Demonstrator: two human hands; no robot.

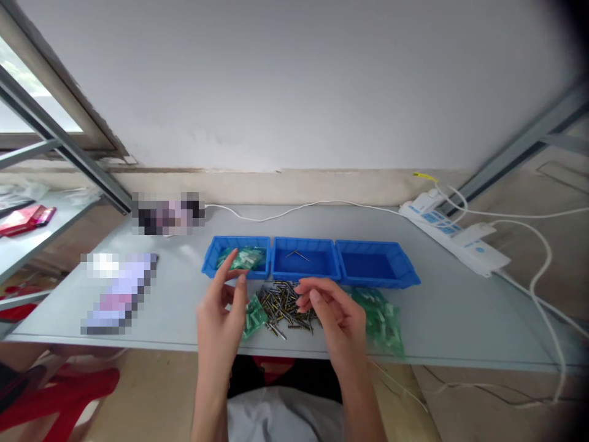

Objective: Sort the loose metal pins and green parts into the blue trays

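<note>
My left hand (pixel 224 307) hovers over the table's front edge with its fingers loosely spread, next to a small green plastic bag (pixel 253 316). My right hand (pixel 332 310) reaches its curled fingertips into a pile of small dark metal pins (pixel 281 305). Whether those fingers pinch a pin is hidden. Behind the pile stand three blue trays: the left tray (pixel 209 258) holds green bagged parts, the middle tray (pixel 304 265) holds a few pins, the right tray (pixel 377 265) looks bare. More green bags (pixel 383 316) lie right of my right hand.
A white power strip (pixel 453 236) with cables lies at the back right of the grey table (pixel 460 313). Blurred flat items (pixel 119 291) rest at the left. A red stool (pixel 69 393) stands below left. Metal shelf frames flank both sides.
</note>
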